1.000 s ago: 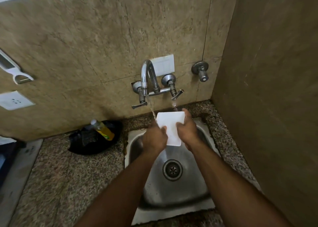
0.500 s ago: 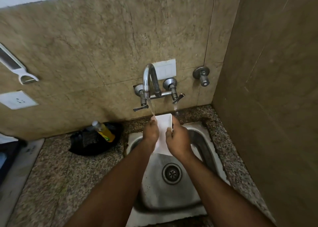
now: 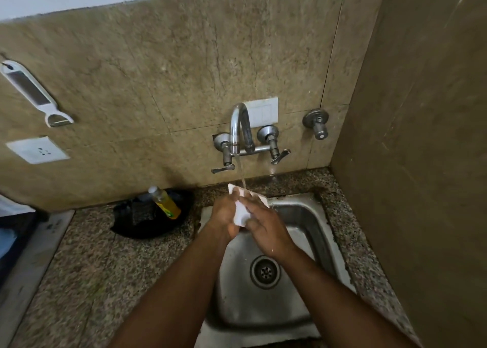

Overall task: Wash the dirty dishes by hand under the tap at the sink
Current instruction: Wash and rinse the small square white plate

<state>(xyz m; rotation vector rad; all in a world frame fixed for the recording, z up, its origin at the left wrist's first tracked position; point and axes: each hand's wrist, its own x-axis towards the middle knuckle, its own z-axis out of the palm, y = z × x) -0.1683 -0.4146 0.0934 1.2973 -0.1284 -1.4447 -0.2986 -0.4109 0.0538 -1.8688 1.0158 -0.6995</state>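
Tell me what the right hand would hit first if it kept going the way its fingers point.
The right hand points up-left across the white dish, so it would meet that dish first, then the left hand behind it. Depth is hard to judge here.

Below the hands' grip the sink [image 3: 311,223] is brushed steel, dull and water-streaked — the tap [image 3: 238,126] above it brighter, polished metal. The dish [image 3: 241,214] in the grip looks smooth, glossy white; the counter [image 3: 79,268] leftward is speckled granite
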